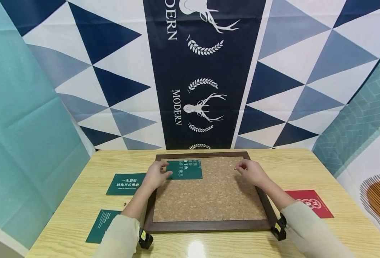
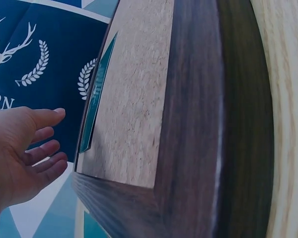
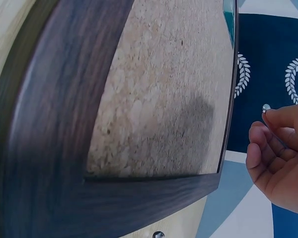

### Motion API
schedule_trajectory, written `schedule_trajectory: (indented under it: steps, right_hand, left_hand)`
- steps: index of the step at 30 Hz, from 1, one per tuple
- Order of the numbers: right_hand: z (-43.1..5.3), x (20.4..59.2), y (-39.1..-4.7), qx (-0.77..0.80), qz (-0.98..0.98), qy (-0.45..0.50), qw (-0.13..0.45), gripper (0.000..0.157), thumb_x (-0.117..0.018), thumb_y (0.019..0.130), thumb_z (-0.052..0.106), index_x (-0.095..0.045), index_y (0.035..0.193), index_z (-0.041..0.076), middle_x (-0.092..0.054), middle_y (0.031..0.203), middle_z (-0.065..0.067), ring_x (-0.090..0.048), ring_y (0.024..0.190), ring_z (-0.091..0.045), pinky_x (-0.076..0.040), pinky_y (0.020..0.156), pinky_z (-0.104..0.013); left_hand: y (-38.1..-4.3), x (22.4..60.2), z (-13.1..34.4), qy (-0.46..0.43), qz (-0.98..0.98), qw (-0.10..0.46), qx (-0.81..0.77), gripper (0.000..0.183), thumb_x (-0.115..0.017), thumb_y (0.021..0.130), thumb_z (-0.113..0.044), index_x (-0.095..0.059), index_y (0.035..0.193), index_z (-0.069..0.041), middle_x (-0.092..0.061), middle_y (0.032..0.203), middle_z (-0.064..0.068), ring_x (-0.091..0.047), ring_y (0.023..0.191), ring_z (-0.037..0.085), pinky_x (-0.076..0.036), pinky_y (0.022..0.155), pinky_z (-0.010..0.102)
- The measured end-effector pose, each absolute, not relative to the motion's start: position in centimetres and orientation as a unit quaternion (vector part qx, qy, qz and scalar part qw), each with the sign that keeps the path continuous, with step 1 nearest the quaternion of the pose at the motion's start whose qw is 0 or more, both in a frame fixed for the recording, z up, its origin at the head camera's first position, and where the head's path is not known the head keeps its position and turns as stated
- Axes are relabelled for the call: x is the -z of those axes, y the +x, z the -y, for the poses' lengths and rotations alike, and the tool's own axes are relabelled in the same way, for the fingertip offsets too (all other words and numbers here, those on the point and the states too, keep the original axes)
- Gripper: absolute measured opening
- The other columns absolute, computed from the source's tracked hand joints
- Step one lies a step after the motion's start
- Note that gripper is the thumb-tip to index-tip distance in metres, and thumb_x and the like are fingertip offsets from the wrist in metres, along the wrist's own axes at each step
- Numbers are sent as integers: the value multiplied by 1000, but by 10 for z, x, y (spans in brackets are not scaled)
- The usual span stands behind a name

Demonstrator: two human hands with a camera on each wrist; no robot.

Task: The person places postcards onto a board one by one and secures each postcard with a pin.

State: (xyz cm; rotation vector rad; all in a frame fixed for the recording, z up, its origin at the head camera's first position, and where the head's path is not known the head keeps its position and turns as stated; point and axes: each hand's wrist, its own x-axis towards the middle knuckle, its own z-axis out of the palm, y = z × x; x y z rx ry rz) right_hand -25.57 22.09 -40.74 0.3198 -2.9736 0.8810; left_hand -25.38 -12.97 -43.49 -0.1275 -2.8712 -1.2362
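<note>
Nearest: pale sleeves (image 1: 319, 229), beside the 2 near corners of the corkboard (image 1: 206, 204). Wood-grain tabletop (image 1: 235, 247) extends past the dark-framed board on both sides.

Right hand (image 1: 252, 173) raised over the board's far right part, thumb and fingers pinched on a tiny item. Left hand (image 1: 156, 175) at the board's far left corner, fingers relaxed, gripping nothing; contact with the card there cannot be told.

Cards: 1 green card (image 1: 185, 170) on the cork, toward the board's far left corner; 2 more green cards (image 1: 127, 184) left of the board; 1 red card (image 1: 309, 204) right of it.

Smallest: what looks like a silvery-headed pin (image 3: 266, 107), in the right fingers. Key relation, as judged: the card on the cork lies left of the pin, across bare cork, long axis along the board's far edge; left hand nearer, just beside its left end.
</note>
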Motion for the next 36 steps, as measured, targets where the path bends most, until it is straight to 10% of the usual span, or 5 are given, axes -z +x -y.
schedule_trajectory:
  steps: [36]
  right_hand:
    - [-193, 411, -257, -286, 950, 124, -18, 15, -56, 92, 10, -67, 92, 0, -64, 84, -9, -52, 72, -15, -42, 61, -27]
  left_hand:
    - [-261, 441, 98, -75, 946, -14, 316, 38, -66, 88, -23, -61, 120, -3, -50, 130, 20, -54, 115, 33, -47, 94, 46]
